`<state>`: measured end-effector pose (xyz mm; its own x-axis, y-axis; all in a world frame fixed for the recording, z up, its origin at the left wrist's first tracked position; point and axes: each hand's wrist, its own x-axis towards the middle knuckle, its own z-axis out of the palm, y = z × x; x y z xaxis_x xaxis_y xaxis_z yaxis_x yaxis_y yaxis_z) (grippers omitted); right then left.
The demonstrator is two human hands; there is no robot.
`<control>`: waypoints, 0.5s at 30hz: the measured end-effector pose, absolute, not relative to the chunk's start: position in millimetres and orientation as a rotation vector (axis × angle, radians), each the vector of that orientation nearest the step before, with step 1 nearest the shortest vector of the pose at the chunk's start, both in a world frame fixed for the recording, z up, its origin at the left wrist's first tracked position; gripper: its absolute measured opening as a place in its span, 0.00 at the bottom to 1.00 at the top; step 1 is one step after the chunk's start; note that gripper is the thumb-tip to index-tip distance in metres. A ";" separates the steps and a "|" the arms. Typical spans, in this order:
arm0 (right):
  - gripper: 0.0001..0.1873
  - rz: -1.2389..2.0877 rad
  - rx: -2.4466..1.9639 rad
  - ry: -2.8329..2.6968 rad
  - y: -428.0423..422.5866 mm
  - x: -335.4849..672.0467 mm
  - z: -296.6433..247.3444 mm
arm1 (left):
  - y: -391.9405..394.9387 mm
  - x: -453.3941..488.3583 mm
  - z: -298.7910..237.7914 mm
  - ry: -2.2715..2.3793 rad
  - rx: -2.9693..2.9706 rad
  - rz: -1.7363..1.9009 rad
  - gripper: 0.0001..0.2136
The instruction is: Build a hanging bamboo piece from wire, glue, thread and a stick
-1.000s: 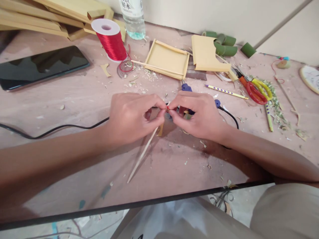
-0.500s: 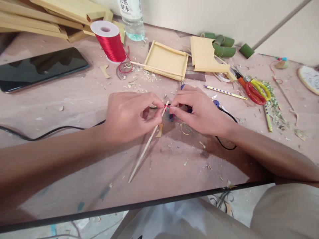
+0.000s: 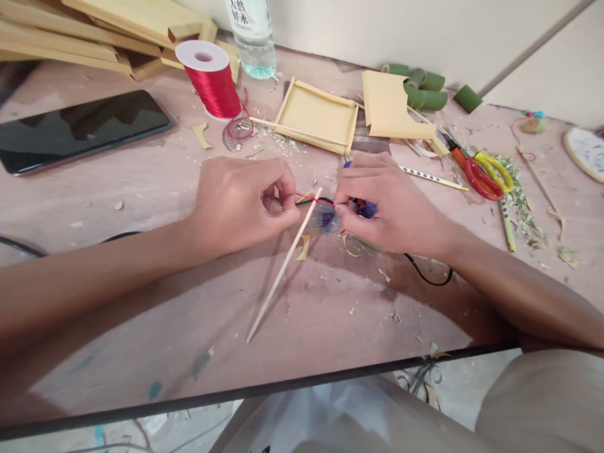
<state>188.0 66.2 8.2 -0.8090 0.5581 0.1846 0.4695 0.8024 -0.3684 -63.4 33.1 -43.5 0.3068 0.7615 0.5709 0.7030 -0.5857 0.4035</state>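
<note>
A thin pale wooden stick (image 3: 283,270) slants over the table, its upper end between my hands. Red cord (image 3: 315,199) is looped round the stick near that end. My left hand (image 3: 250,198) pinches one end of the cord, and my right hand (image 3: 377,201) pinches the other. The cord runs taut and nearly level between them. Behind and below my right hand lies a blue tool (image 3: 365,209) with a black cable, partly covered by the fingers. A red spool of cord (image 3: 214,85) stands upright further back on the left.
A phone (image 3: 85,129) lies at the left, and a water bottle (image 3: 255,44) stands at the back. A shallow wooden tray (image 3: 318,116), green bamboo pieces (image 3: 427,94), red-handled scissors (image 3: 481,179) and a dotted pencil (image 3: 434,177) lie beyond my hands. Wood shavings are scattered about.
My hands have moved apart, left hand leftward and right hand rightward, drawing the red cord out straight on both sides of the stick. The stick has barely shifted.
</note>
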 end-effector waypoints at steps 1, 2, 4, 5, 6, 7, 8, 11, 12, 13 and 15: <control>0.09 0.435 -0.786 -2.713 66.0 188.3 8.6 | 33.8 -63.6 -43.4 1.390 2.474 1.146 0.04; 0.09 0.426 -0.778 -2.720 65.8 188.5 8.8 | 34.3 -63.7 -43.2 1.400 2.464 1.137 0.03; 0.09 0.416 -0.753 -2.731 65.0 188.8 9.0 | 34.8 -63.6 -42.6 1.440 2.418 1.119 0.04; 0.09 0.417 -0.743 -2.737 64.7 188.8 9.0 | 34.8 -63.2 -42.5 1.472 2.387 1.102 0.04; 0.09 0.422 -0.734 -2.745 64.4 188.9 9.1 | 34.5 -62.5 -42.5 1.505 2.359 1.085 0.04; 0.09 0.432 -0.726 -2.752 64.4 188.9 9.1 | 34.3 -61.5 -42.7 1.536 2.338 1.068 0.05; 0.09 0.445 -0.720 -2.759 64.5 188.9 9.2 | 34.1 -60.4 -42.8 1.559 2.330 1.048 0.05; 0.10 0.486 -0.711 -2.765 66.3 189.3 8.9 | 37.6 -59.8 -38.7 1.567 2.388 0.915 0.06; 0.10 0.495 -0.717 -2.767 67.0 189.6 8.7 | 41.3 -62.8 -34.5 1.554 2.418 0.850 0.07; 0.10 0.492 -0.729 -2.774 67.6 190.0 8.4 | 46.9 -68.7 -28.5 1.546 2.448 0.780 0.10; 0.10 0.444 -0.756 -2.804 68.1 190.9 7.5 | 63.4 -91.1 -12.0 1.558 2.495 0.675 0.17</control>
